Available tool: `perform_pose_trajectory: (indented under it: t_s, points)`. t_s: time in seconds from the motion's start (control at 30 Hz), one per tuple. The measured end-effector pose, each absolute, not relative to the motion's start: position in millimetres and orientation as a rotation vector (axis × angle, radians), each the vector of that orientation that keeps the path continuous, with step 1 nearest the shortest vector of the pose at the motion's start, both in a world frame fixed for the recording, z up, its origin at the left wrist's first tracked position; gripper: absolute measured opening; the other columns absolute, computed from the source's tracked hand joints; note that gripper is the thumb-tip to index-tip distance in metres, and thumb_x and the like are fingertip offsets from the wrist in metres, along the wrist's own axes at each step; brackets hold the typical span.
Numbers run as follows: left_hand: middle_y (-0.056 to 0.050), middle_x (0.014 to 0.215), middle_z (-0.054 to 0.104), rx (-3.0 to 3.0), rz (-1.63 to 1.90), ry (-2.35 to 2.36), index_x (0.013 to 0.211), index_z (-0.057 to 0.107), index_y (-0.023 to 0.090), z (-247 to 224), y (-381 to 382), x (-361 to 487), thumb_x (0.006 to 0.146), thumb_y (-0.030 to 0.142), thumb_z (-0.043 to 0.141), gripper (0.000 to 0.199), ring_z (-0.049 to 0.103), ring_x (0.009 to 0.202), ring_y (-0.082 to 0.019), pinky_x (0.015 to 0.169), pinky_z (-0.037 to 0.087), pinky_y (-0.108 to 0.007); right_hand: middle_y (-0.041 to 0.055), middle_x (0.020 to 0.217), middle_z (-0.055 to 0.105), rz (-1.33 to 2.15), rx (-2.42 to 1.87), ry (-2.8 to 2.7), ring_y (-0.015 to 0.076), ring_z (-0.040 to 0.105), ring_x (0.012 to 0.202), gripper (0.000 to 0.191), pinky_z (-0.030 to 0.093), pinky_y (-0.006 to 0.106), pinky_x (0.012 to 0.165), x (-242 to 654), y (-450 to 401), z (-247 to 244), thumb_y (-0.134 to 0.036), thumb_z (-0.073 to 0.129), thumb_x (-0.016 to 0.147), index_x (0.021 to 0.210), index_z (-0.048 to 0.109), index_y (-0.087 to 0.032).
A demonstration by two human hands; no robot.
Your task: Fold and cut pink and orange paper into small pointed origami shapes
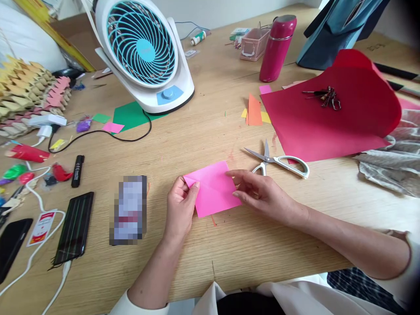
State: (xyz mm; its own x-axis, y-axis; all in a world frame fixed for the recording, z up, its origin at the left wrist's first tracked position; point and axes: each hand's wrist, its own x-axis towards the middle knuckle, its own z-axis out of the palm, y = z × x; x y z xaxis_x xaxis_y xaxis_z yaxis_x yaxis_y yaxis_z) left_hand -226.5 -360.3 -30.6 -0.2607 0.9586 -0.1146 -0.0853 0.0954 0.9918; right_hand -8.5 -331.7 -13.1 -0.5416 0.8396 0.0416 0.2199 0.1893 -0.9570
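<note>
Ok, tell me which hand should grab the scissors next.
Right. The right hand lies just below the scissors, whose white handles sit close above its knuckles. The left hand pins the pink paper, farther away.

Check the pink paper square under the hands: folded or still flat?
Partly folded. The pink paper shows a diagonal crease, and its left corner is turned over under the left hand; the right hand presses its right edge.
</note>
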Motion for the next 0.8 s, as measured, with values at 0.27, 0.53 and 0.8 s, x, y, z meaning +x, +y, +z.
perform_pose_trajectory:
  t_s: [0.27,0.53,0.8]
  points:
    - [-0.002,0.100,0.072,0.883,1.418,1.393,0.110,0.057,0.021,-23,-357,-228,0.085,0.027,0.070,0.029,0.068,0.086,-0.014,0.072,0.051,-0.021,0.0085,0.098,0.066,0.648,-1.097,-2.272,0.0218,0.063,0.086,0.037,0.052,0.037,0.080,9,-329,-1,-0.025,0.053,0.097,0.133,0.049,-0.021]
    - [-0.002,0.099,0.072,0.867,1.379,1.388,0.111,0.058,0.022,-22,-355,-234,0.084,0.029,0.071,0.031,0.068,0.086,-0.016,0.076,0.053,-0.025,0.0191,0.106,0.060,-0.057,-1.811,-2.352,0.0355,0.056,0.097,0.068,0.046,0.045,0.081,42,-334,0,-0.059,0.069,0.081,0.131,0.055,-0.015]
    - [-0.004,0.102,0.071,0.851,1.386,1.426,0.114,0.058,0.020,-18,-355,-238,0.080,0.032,0.073,0.039,0.068,0.094,-0.019,0.078,0.054,-0.027,0.0128,0.094,0.060,0.153,-1.820,-2.389,0.0268,0.058,0.084,0.037,0.043,0.035,0.075,45,-326,-6,-0.019,0.054,0.087,0.124,0.054,-0.015]
